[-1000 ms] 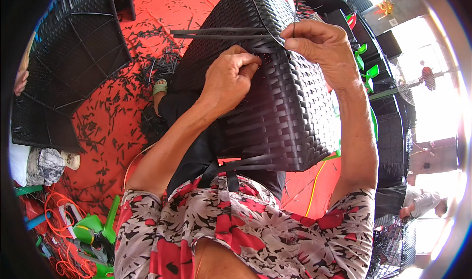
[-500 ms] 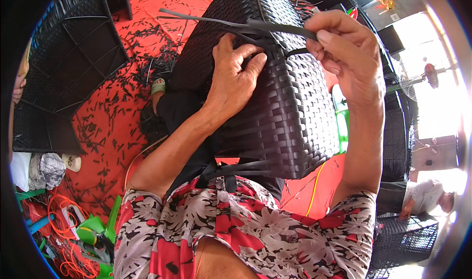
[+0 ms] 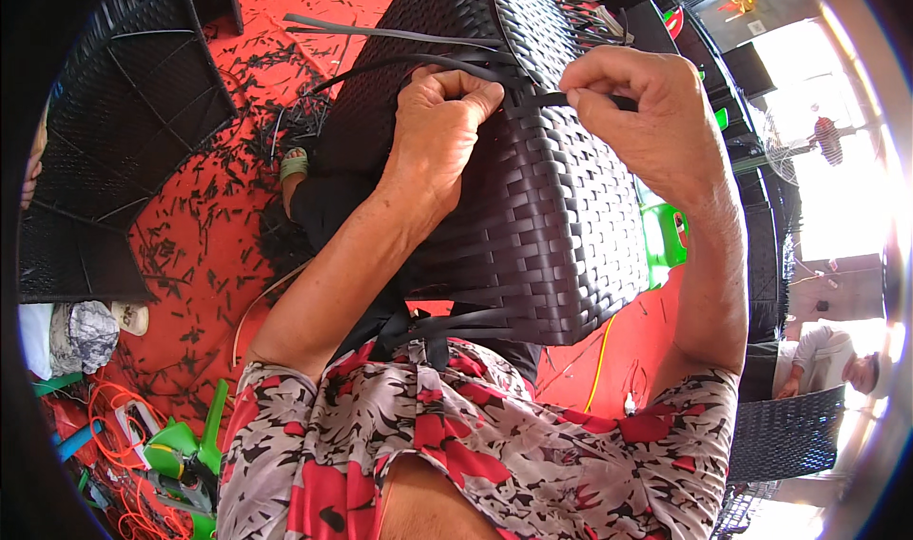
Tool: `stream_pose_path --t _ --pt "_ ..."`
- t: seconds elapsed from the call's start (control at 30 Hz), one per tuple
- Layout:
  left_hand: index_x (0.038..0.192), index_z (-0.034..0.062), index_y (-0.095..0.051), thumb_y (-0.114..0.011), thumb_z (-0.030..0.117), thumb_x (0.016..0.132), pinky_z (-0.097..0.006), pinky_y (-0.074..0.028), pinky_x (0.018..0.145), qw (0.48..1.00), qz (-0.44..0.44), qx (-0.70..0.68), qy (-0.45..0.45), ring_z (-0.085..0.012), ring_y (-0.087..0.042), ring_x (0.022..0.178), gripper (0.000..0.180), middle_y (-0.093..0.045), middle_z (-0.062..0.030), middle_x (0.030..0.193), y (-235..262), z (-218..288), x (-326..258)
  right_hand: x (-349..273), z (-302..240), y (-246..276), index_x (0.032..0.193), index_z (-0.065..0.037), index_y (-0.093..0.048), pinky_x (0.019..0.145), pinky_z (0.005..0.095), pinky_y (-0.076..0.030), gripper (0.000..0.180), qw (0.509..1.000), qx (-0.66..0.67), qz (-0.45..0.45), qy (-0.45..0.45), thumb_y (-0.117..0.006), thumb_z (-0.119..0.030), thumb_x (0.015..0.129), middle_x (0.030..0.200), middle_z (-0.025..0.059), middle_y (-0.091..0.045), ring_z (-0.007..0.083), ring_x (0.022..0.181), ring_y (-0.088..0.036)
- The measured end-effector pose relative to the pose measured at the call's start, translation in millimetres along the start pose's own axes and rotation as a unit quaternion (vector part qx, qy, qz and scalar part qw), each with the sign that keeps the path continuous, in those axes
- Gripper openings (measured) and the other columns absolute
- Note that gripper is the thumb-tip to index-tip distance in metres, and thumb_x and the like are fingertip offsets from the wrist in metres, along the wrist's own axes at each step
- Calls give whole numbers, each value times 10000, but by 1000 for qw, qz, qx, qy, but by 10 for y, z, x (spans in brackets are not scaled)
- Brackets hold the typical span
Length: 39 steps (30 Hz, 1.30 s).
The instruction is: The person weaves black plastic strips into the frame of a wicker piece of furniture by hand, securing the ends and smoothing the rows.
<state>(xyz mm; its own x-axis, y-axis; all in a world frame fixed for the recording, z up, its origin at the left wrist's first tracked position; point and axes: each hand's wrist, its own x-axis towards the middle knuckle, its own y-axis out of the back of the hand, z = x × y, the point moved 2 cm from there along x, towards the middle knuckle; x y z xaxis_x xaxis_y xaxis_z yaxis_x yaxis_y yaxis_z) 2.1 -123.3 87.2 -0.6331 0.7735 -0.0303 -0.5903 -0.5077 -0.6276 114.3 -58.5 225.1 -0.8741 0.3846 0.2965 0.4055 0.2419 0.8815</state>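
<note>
A large black woven plastic-strip piece (image 3: 533, 245), boxy in shape, rests across my lap with a weave-covered edge facing up. My left hand (image 3: 436, 126) is closed at that edge, thumb and forefinger pinching a dark strip (image 3: 380, 62) that trails away to the left. On the other side of the edge, my right hand (image 3: 656, 122) grips a short flat black strip (image 3: 550, 99) coming out of the weave; its tail shows under my fingers. Just beyond my left hand, a loose grey strip (image 3: 380, 32) sticks out to the left.
Strip scraps litter the red floor covering (image 3: 195, 217). Another dark woven panel (image 3: 133, 122) stands at the left. Lower left are orange cords (image 3: 114, 402) and a green tool (image 3: 181, 445). A co-worker (image 3: 827, 355) and a fan (image 3: 827, 141) are at the right.
My right hand has let go of the raised grey-black strip and come down to a shorter strip at the edge. My left thumb and forefinger have drawn together on a strip.
</note>
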Motion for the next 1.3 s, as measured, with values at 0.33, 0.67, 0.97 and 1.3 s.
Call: stream_pose_path --t 0.33,0.67,0.97,1.3 --pt "836 11 -692 -682 50 791 -320 -398 850 975 3 171 -143 -217 -490 947 60 -493 -96 1038 26 -2 -48 132 51 -101 826 -11 -666 680 400 -487 172 995 -72 -62 32 -548 -124 771 683 162 -619 313 670 -630" --pt "884 27 -681 -674 74 817 -290 -424 840 990 -108 96 10 -134 -562 878 82 -642 -1 897 170 120 46 164 -31 -172 835 -31 -665 729 421 -494 145 987 -132 -43 86 -617 -157 784 799 151 -656 334 773 -633" --pt "861 18 -636 -618 163 883 -276 -451 801 991 -129 6 44 -141 -599 843 148 -649 -62 884 1041 353 -326 0 -315 -236 850 1 -683 647 300 -542 94 978 -30 11 207 -685 -23 760 818 117 -686 245 725 -676" --pt "864 -22 -634 -597 237 917 -299 -461 816 980 -149 -122 -49 -159 -625 837 267 -670 -104 893 885 84 -501 85 -422 -399 941 -10 -672 516 246 -450 141 992 59 -107 7 -673 -65 811 697 37 -647 96 570 -575"
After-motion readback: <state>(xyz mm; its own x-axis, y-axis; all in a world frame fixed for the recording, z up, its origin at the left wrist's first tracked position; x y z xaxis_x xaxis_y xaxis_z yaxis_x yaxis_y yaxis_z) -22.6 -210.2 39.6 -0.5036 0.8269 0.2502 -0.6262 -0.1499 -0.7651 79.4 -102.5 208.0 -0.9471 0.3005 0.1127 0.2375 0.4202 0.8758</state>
